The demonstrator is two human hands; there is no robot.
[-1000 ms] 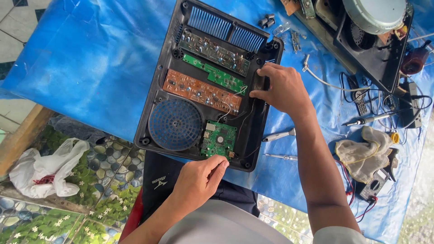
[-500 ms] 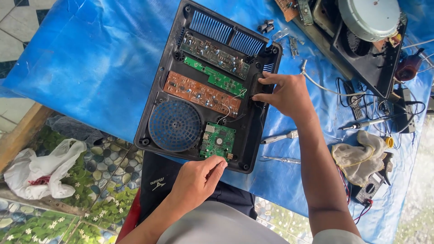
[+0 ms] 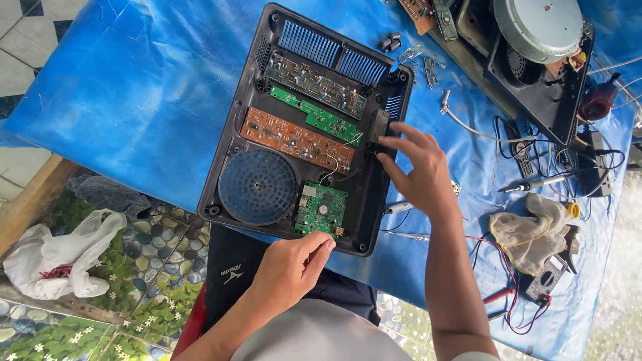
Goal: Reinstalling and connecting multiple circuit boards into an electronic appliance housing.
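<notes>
Bare skin meets black plastic at two spots. At the near edge of the opened black casing point(image 3: 227, 167), the left hand point(image 3: 289, 267) lies with fingers loosely curled, their tips touching the rim just below the small green circuit board point(image 3: 321, 210); it grips nothing. The right hand point(image 3: 418, 175) reaches over the casing's right side, fingers spread and bent, with thumb and fingertips pressing on a small dark block point(image 3: 378, 130) at that wall. Whether it pinches the block or only pushes it cannot be told.

Inside the casing, a round blue fan grille point(image 3: 257, 186) sits left of the green board. Beyond these lie a long brown circuit board point(image 3: 294, 142), a narrow green board point(image 3: 314, 115) and, at the far end, blue vent slats point(image 3: 331, 53).

The casing rests on a blue tarpaulin point(image 3: 127, 93) covering the desk. Just right of the right hand lie screwdrivers point(image 3: 401, 207). Farther right are a crumpled beige rag point(image 3: 531, 230), a soldering iron point(image 3: 535, 183), a small meter point(image 3: 550, 275) with red and black leads, and a second opened appliance point(image 3: 535, 67) with a grey metal disc. A white plastic bag point(image 3: 57, 257) lies on the patterned floor below left.
</notes>
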